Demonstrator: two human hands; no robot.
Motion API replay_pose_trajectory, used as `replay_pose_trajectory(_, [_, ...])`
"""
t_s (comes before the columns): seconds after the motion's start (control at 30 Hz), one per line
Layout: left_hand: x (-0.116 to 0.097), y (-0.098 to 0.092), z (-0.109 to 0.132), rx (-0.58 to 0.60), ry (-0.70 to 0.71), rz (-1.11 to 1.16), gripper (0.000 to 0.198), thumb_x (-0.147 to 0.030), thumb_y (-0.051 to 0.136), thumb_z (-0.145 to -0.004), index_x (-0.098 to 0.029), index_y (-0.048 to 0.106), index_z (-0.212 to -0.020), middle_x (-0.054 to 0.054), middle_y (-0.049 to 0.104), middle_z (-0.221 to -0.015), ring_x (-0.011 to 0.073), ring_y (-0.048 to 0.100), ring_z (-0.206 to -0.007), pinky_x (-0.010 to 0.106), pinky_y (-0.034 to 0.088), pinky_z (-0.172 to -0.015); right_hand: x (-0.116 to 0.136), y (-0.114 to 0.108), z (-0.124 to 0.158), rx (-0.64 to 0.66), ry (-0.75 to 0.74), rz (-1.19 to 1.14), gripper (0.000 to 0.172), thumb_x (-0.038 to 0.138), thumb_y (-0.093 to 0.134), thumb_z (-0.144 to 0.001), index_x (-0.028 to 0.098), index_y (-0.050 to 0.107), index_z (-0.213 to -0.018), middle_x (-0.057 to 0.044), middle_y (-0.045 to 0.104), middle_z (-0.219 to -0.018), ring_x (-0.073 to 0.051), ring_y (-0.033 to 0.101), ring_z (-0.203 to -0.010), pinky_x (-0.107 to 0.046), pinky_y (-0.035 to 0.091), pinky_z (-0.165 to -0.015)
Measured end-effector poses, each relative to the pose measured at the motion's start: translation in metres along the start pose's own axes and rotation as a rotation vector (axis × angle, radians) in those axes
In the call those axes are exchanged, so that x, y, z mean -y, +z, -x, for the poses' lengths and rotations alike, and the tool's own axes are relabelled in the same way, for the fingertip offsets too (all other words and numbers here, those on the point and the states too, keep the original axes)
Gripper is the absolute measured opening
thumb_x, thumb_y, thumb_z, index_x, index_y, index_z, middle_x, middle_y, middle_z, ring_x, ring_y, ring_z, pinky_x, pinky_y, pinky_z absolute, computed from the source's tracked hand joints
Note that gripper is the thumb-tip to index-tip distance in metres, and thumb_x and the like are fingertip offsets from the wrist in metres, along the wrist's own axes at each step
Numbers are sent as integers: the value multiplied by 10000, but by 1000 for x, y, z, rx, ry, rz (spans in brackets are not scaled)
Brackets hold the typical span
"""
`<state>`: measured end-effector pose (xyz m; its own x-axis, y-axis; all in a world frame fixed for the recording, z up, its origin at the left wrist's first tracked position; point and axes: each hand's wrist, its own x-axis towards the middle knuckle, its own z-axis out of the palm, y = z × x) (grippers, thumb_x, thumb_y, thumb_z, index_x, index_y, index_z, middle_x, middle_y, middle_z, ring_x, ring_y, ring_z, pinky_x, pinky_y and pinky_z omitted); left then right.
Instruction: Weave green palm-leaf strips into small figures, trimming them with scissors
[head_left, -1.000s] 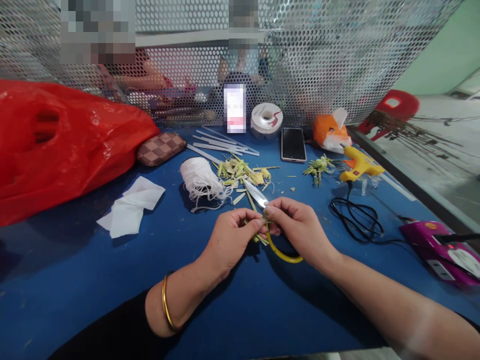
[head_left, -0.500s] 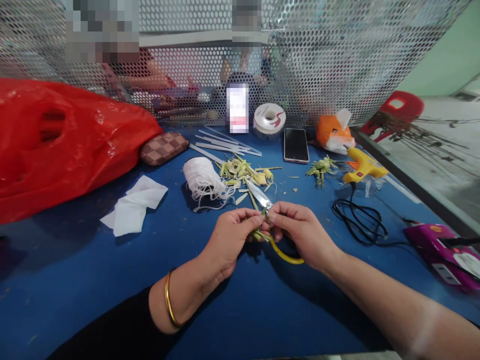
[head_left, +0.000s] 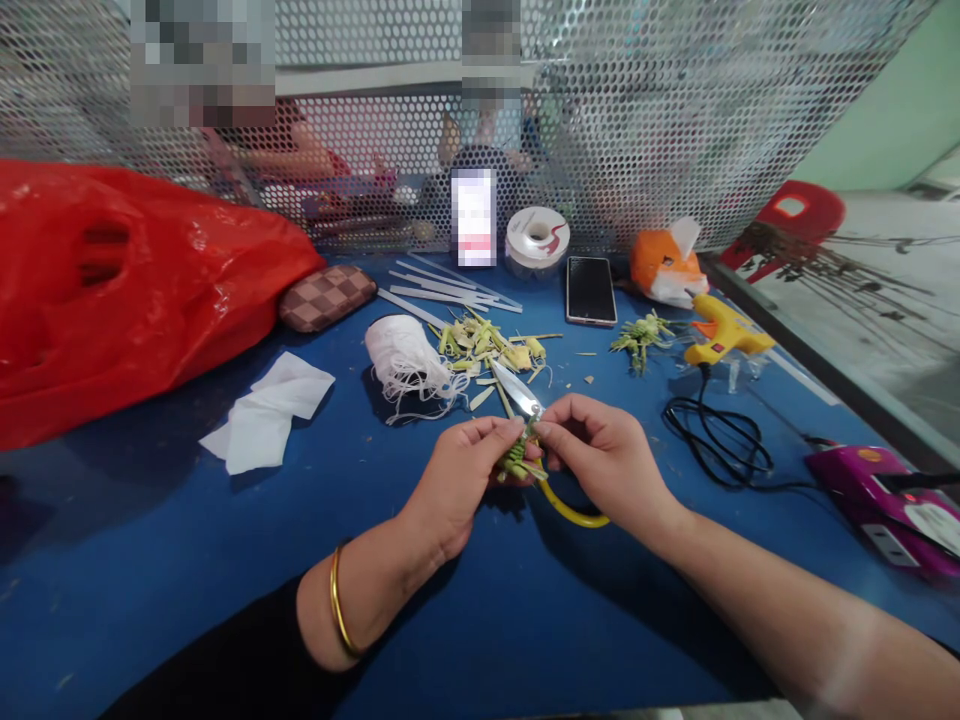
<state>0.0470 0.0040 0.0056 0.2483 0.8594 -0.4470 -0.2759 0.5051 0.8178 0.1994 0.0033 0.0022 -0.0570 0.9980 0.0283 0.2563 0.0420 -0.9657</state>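
Note:
My left hand (head_left: 469, 465) is closed round a small green plant piece (head_left: 515, 460) with pale cut stems, held just above the table. The thumb and forefinger of my right hand (head_left: 604, 450) pinch the upper end of that same piece, so the two hands nearly touch. Beneath my right hand are scissors with a yellow handle (head_left: 574, 512). Their silver blade (head_left: 516, 388) points away toward a heap of yellow-green plant trimmings (head_left: 480, 340). Part of the scissors is hidden by my fingers, and I cannot tell whether my right hand touches them.
White threads (head_left: 409, 360) and a white cloth (head_left: 266, 410) lie left. Clear sticks (head_left: 450, 287), a ribbon roll (head_left: 538, 238) and a phone (head_left: 591, 290) are behind. Right are a plant bunch (head_left: 641, 335), yellow glue gun (head_left: 724, 330) and purple power strip (head_left: 870, 500). A red bag (head_left: 150, 300) fills the far left.
More of the green plant piece shows between my hands, its stems spread a little. My fingers have shifted slightly on it; the scissors and the other things lie as before.

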Motion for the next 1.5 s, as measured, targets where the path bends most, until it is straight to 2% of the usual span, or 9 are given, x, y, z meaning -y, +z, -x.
replay_pose_trajectory(0.1, [0, -1, 0, 15, -22, 25, 237, -361, 709, -762, -131, 680, -810, 43, 697, -732, 112, 622, -622, 248, 527, -634, 0, -1, -2, 29, 32, -44, 195, 324, 606, -822, 181, 586, -691, 24, 566, -540, -103, 498, -487, -230, 408, -485])
replay_pose_trajectory(0.3, [-2, 2, 0, -25, 29, -64, 138, -237, 733, -708, -121, 683, -762, 45, 696, -695, 112, 624, -626, 230, 510, -622, 2, 2, -2, 41, 24, -59, 194, 326, 603, -818, 190, 569, -684, 34, 554, -535, -101, 497, -478, -227, 405, -476])
replay_pose_trajectory(0.53, [-2, 2, 1, -68, 64, -54, 92, -200, 716, -689, -128, 666, -718, 19, 680, -630, 96, 608, -596, 206, 487, -617, -1, 3, 0, 12, -70, 66, 180, 307, 588, -838, 184, 588, -706, 9, 570, -592, -117, 505, -532, -239, 412, -503])
replay_pose_trajectory(0.8, [-2, 3, 3, -23, 99, -124, 82, -205, 697, -699, -130, 664, -689, 24, 683, -632, 99, 605, -604, 208, 472, -625, -2, 5, 1, 50, 38, -138, 171, 320, 659, -800, 189, 591, -713, 5, 623, -590, -127, 547, -534, -252, 439, -525])
replay_pose_trajectory(0.97, [-1, 3, 3, -11, 160, -213, 69, -188, 683, -690, -132, 657, -660, 17, 669, -613, 105, 595, -593, 223, 472, -638, -3, 2, 3, -23, -185, 130, 164, 215, 613, -843, 188, 590, -683, -1, 593, -623, -132, 534, -584, -261, 416, -555])
replay_pose_trajectory(1.07, [-1, 2, 2, -35, 161, -260, 54, -174, 658, -694, -133, 660, -659, 15, 669, -617, 97, 580, -592, 211, 458, -623, -4, 1, 2, -14, -394, 286, 176, 148, 577, -857, 184, 588, -685, -5, 573, -658, -130, 536, -632, -256, 404, -583])
replay_pose_trajectory(1.13, [-1, 2, 2, -48, 153, -282, 60, -178, 646, -700, -136, 655, -658, 14, 671, -621, 94, 572, -588, 207, 452, -610, -5, 0, 2, 1, -445, 317, 169, 139, 559, -868, 181, 592, -708, -8, 572, -676, -129, 538, -647, -254, 404, -593])
replay_pose_trajectory(1.37, [0, 0, 2, -12, 295, -555, 56, -143, 609, -693, -145, 652, -658, 22, 667, -628, 124, 592, -597, 235, 459, -594, -6, 0, 0, 57, -250, 244, 240, 187, 531, -878, 192, 539, -639, 21, 515, -572, -115, 485, -550, -251, 377, -546])
replay_pose_trajectory(1.5, [-4, 1, 3, 4, 216, -370, 67, -187, 644, -713, -144, 644, -662, 22, 680, -620, 111, 602, -583, 224, 472, -606, -4, 0, -3, 148, -24, -61, 285, 345, 510, -910, 195, 538, -669, 29, 537, -532, -108, 497, -491, -241, 399, -508])
